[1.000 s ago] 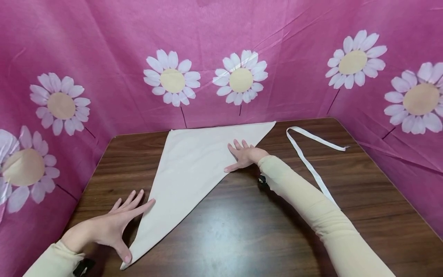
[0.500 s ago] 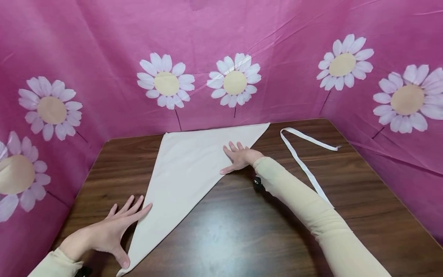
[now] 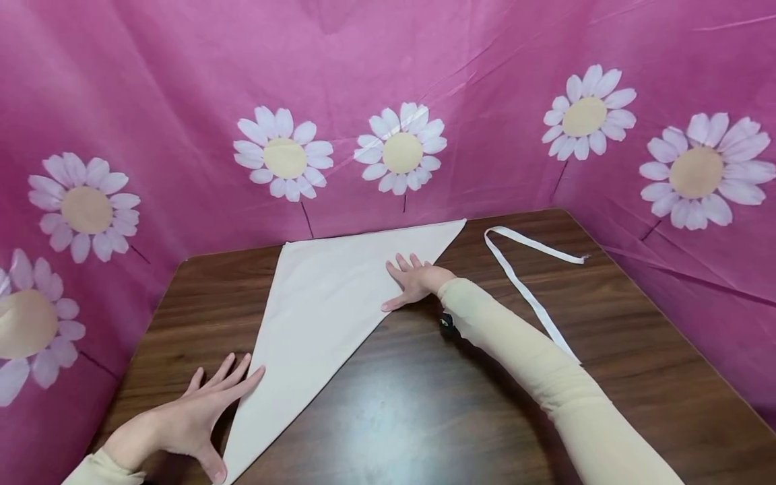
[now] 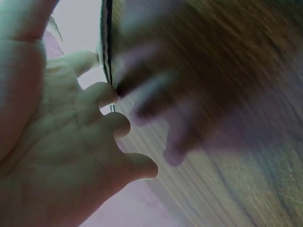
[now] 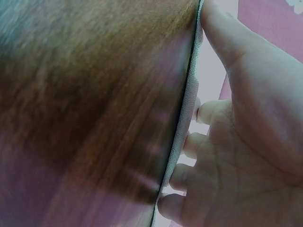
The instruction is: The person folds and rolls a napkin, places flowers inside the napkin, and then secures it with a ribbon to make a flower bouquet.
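A white cloth [image 3: 321, 310] lies flat on the wooden table in a roughly triangular shape, its long slanting edge facing the lower right. At its left side my left hand [image 3: 188, 421] is spread, with the index fingertip and thumb touching the cloth near the front corner. In the left wrist view, that hand's palm [image 4: 66, 132] shows with fingers extended at the cloth's edge. My right hand [image 3: 419, 281] rests spread on the cloth by the slanting edge. The right wrist view shows its fingers [image 5: 180, 177] lying along the cloth's hem [image 5: 187, 104].
A narrow white strap [image 3: 521, 283] lies bent on the right of the dark wooden table [image 3: 473, 417], partly beyond my right sleeve [image 3: 533, 364]. A pink curtain [image 3: 339, 54] printed with large white daisies encloses the table at the back and sides.
The head view has shifted slightly, so cloth, hands and strap sit a little further left and lower. Both hands keep nearly the same places on the cloth.
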`<state>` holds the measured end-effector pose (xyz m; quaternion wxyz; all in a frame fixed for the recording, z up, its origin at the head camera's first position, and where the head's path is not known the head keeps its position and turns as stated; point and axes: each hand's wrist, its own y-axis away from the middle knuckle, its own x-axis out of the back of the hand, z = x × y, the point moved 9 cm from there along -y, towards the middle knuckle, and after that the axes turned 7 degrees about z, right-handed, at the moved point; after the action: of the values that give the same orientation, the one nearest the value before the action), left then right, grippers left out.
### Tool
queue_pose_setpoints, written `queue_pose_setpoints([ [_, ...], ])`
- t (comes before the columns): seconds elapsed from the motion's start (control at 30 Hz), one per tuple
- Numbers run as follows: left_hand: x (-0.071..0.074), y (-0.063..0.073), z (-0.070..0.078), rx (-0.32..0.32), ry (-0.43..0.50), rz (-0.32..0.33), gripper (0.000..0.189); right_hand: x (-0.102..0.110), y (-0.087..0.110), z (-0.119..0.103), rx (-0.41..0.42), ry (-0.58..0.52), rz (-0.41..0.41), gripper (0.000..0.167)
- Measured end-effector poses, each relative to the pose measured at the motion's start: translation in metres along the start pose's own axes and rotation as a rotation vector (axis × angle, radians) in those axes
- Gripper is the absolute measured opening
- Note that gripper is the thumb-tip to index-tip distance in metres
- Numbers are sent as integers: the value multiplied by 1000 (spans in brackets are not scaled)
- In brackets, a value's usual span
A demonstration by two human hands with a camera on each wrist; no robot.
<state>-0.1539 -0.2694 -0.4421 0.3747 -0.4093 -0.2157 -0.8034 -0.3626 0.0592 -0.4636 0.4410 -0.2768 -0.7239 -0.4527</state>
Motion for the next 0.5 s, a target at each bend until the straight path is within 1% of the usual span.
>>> queue_pose_setpoints([
  [0.07, 0, 1, 2, -4, -12, -10, 146, -1, 0, -1, -1, 2, 1, 115],
  [0.2, 3, 3, 7, -35, -49, -28, 147, -3, -1, -3, 17, -10, 5, 115],
  [0.27, 3, 3, 9, -36, -52, -44, 146, -3, -1, -3, 24, -20, 9, 115],
  [0.4, 2, 0, 12, -2, -24, -84, 145, -2, 1, 0, 16, -20, 16, 115],
  [0.5, 2, 1, 13, 34, -10, -95, 144, -1, 1, -1, 21, -16, 20, 114],
])
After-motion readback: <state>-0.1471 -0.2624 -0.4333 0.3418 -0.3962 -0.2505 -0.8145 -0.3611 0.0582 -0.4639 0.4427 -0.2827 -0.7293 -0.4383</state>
